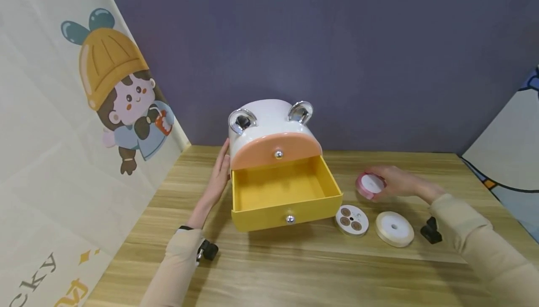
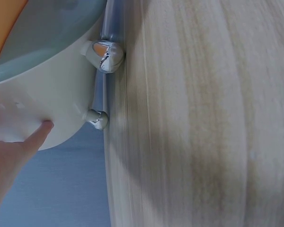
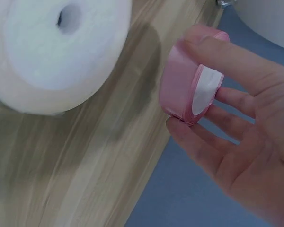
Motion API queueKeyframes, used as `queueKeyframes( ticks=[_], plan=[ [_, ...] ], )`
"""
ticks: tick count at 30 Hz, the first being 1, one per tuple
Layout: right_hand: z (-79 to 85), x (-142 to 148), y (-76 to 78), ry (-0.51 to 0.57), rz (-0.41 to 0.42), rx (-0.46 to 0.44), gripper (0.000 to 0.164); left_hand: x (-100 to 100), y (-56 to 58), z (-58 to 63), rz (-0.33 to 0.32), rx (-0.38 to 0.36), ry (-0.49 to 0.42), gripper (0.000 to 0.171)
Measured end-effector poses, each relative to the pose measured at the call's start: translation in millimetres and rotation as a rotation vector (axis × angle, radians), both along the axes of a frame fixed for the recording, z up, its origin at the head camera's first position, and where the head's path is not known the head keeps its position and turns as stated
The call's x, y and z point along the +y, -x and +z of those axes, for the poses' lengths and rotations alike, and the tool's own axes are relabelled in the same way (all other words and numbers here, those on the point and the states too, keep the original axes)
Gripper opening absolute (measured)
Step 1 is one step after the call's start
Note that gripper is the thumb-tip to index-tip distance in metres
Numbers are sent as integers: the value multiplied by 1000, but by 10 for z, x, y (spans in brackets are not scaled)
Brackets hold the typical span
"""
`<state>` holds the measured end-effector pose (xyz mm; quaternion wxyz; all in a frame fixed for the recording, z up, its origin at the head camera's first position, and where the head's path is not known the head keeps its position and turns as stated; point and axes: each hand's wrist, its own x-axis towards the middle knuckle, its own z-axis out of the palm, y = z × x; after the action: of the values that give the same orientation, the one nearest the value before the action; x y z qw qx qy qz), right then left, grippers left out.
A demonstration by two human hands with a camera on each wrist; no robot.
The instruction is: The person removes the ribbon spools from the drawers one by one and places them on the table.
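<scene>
A white storage box point(image 1: 269, 115) with two silver ears has an orange upper drawer front point(image 1: 257, 152), pushed in. Below it, the yellow drawer point(image 1: 261, 220) is pulled out with nothing inside. My left hand point(image 1: 219, 176) lies against the box's left side, fingers extended; the left wrist view shows a fingertip on the white wall point(image 2: 66, 94). To the right of the drawer, my right hand point(image 1: 397, 183) holds a pink ribbon roll point(image 3: 180, 87) by its edge, between thumb and fingers.
Two more rolls lie on the wooden table point(image 1: 311, 279) in front of the right hand: a white-faced spool point(image 1: 357, 216) with brown round marks and a cream ribbon roll point(image 1: 394, 229). A dark blue-grey wall point(image 1: 379, 63) stands behind, a printed white sheet point(image 1: 38, 134) at left.
</scene>
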<state>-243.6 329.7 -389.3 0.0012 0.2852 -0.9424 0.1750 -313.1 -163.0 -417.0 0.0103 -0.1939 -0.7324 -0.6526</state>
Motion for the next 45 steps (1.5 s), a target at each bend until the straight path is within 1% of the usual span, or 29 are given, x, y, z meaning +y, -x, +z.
queueKeyframes(
  ticks=[3, 7, 9, 14, 17, 20, 27, 33, 41, 45],
  plan=[
    [-41, 65, 0, -12, -8, -6, 71, -2, 5, -8, 1, 8, -2, 50],
    [-84, 138, -16, -46, -40, -30, 74, -5, 4, -7, 5, 15, -4, 50],
    [-107, 177, -27, -61, -52, -25, 75, -5, 3, -6, 9, 22, -3, 50],
    [-152, 299, -61, -53, -57, 0, 73, 5, 3, 3, 13, 25, -12, 50],
    [-170, 385, -94, -46, -74, -5, 75, 8, 0, 8, 10, 20, -17, 50],
    [-194, 469, -125, -47, -95, -17, 76, 6, -9, 16, 10, 13, -22, 50],
    [-255, 659, -194, -91, -173, -44, 78, -7, -23, 36, 17, 9, -20, 51],
    [-281, 786, -246, -103, -181, -44, 76, -14, -9, 10, 11, 11, -26, 51],
    [-336, 880, -282, -128, -221, -108, 80, -3, 5, -20, 15, 6, -7, 51],
    [-372, 906, -300, -136, -226, -117, 80, 26, -19, 23, 10, -14, -6, 51]
  ],
)
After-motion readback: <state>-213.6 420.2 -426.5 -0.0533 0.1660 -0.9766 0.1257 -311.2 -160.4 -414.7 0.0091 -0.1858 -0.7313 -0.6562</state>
